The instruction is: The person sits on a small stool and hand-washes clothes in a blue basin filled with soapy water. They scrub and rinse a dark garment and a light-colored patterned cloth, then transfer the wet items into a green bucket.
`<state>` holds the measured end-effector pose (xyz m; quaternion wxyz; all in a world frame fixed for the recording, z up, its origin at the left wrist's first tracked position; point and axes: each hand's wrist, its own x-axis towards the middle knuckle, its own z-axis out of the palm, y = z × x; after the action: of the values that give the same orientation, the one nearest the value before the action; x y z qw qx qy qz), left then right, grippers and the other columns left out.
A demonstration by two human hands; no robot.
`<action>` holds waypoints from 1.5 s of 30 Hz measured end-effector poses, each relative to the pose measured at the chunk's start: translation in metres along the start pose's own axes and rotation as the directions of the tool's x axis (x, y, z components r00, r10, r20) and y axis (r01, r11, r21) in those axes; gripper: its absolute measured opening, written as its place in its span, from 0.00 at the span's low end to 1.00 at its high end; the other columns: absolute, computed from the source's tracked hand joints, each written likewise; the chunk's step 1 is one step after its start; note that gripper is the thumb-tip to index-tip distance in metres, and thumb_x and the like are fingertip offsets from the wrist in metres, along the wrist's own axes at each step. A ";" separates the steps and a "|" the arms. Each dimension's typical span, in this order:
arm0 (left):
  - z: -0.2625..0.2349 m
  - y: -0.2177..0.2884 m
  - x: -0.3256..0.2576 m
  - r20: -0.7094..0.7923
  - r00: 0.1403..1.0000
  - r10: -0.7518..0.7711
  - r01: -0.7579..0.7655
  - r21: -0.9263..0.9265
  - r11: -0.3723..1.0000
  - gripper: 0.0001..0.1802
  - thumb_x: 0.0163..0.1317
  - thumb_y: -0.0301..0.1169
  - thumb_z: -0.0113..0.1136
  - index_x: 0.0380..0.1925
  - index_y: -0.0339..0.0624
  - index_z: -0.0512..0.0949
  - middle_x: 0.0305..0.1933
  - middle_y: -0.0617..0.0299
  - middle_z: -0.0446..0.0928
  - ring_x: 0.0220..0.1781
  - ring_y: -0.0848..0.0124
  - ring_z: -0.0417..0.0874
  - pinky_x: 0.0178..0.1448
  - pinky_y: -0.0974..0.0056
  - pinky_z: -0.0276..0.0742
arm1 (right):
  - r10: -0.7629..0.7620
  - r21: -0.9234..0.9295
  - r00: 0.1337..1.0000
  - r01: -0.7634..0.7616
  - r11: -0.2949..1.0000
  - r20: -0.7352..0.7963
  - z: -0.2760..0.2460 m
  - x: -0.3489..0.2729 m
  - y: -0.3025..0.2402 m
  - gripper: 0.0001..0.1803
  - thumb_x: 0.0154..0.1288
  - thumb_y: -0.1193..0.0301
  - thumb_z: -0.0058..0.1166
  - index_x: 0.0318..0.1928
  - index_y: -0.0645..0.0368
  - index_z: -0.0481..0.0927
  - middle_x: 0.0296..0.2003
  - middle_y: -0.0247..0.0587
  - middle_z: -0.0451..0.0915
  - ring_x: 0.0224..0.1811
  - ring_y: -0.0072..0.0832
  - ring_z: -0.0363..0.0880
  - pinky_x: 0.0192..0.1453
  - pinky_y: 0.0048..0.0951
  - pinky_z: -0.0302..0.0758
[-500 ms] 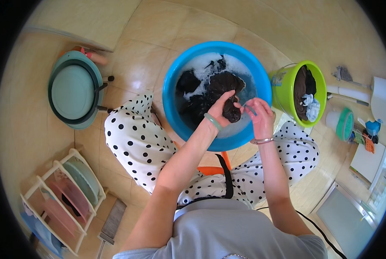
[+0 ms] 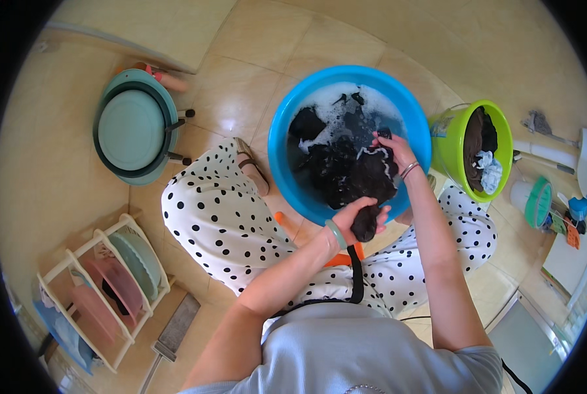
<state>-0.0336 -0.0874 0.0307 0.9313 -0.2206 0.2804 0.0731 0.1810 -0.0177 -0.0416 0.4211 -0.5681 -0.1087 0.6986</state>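
Note:
A wet dark brown garment (image 2: 374, 174) is stretched between my hands over a blue basin (image 2: 277, 141). My left hand (image 2: 356, 215), with a pale green bangle at its wrist, is closed around a bunched end of it at the basin's near rim. Farther off, inside the basin's right side, my right hand (image 2: 397, 150) grips another part of the cloth, its thumb and fingers pinched. White suds streak the garment. Other black clothes (image 2: 306, 123) soak in the dark, foamy water (image 2: 385, 104), partly under the surface.
Right of the basin stands a lime green bucket (image 2: 450, 146) with dark and pale blue clothes. Teal basins (image 2: 131, 129) lean against the left wall. A white rack (image 2: 129, 340) holds more basins, beside a grey flat mop (image 2: 178, 326). My knees in dotted trousers flank the basin.
My right hand has moved away and now grips the garment's far part. The left hand has drawn its bunched end nearer, over the near rim. The view has shifted slightly.

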 end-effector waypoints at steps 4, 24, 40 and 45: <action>-0.002 0.012 0.021 -0.022 0.990 0.141 -0.139 0.075 0.988 0.30 0.64 0.52 0.54 0.58 0.45 0.69 0.54 0.50 0.74 0.57 0.56 0.77 0.55 0.50 0.78 | -0.341 -0.343 0.940 0.309 0.887 -0.036 0.039 -0.043 -0.010 0.11 0.65 0.75 0.49 0.46 0.65 0.78 0.38 0.38 0.82 0.43 0.26 0.80 0.50 0.28 0.76; 0.082 0.030 0.003 0.334 0.941 0.062 0.060 -0.343 0.937 0.14 0.62 0.34 0.60 0.44 0.38 0.72 0.39 0.63 0.75 0.36 0.72 0.77 0.43 0.61 0.78 | -0.324 0.498 0.909 0.415 0.762 -0.263 0.047 -0.128 0.019 0.16 0.74 0.64 0.42 0.55 0.58 0.72 0.49 0.37 0.79 0.53 0.32 0.76 0.63 0.36 0.69; 0.099 -0.005 -0.013 0.555 0.831 -0.036 0.158 -0.174 0.972 0.27 0.67 0.51 0.51 0.54 0.40 0.67 0.41 0.60 0.70 0.32 0.74 0.69 0.25 0.72 0.66 | -0.459 0.027 0.727 0.519 0.854 0.510 0.033 -0.108 -0.092 0.22 0.55 0.52 0.65 0.35 0.53 0.69 0.43 0.39 0.72 0.53 0.33 0.71 0.58 0.36 0.70; 0.125 0.006 -0.037 0.158 0.987 0.021 -0.100 0.505 0.857 0.22 0.63 0.49 0.58 0.42 0.41 0.74 0.30 0.65 0.72 0.23 0.78 0.69 0.22 0.74 0.64 | -0.369 -0.185 0.880 0.433 0.882 0.301 0.066 -0.121 -0.112 0.20 0.49 0.77 0.67 0.27 0.52 0.63 0.33 0.31 0.68 0.44 0.25 0.72 0.48 0.25 0.69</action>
<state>-0.0048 -0.0262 0.1429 0.9717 0.0494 0.2271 0.0415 0.1746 -0.0122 0.1360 0.4658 -0.4854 -0.3642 0.6440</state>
